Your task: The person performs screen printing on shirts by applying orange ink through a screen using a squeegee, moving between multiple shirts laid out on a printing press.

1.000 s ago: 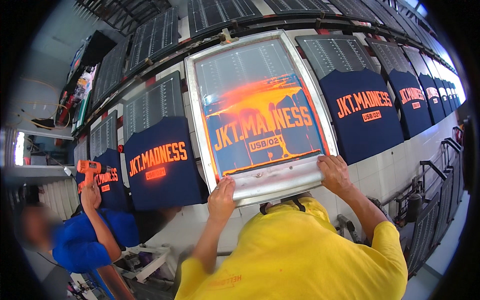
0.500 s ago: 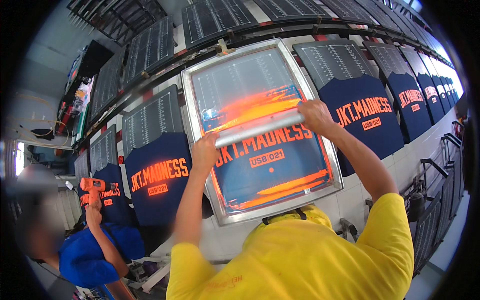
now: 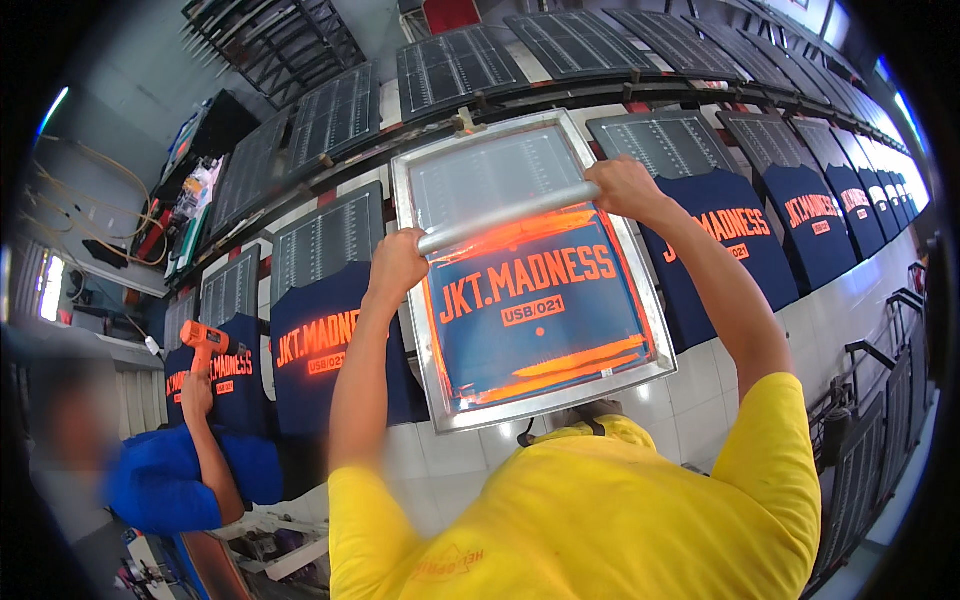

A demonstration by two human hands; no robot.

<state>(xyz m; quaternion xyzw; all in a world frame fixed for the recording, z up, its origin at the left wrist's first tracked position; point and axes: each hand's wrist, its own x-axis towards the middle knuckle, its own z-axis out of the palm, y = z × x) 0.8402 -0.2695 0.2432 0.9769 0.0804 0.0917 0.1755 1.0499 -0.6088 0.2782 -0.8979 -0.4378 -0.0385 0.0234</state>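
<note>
A long metal squeegee (image 3: pixel 505 214) spans the upper half of a screen-printing frame (image 3: pixel 403 195). My left hand (image 3: pixel 399 262) is closed round its left end, and my right hand (image 3: pixel 622 188) grips the right end. Bright orange ink (image 3: pixel 528 233) lies in a band just on my side of the squeegee. Streaks of ink (image 3: pixel 580 361) also mark the frame's near end. Through the mesh, orange lettering (image 3: pixel 530 283) shows over dark navy fabric. The squeegee's lower edge, where it meets the mesh, is hard to make out.
Navy shirts with orange print (image 3: pixel 716 240) lie on dark boards in a row on both sides. A second row of dark boards (image 3: pixel 455 80) runs behind. At left, a co-worker in a blue sleeve (image 3: pixel 195 480) holds an orange heat gun (image 3: pixel 205 342) over a shirt.
Both my hands have pushed the squeegee away from me, toward the frame's far end. More lettering is uncovered behind it. My view has shifted slightly.
</note>
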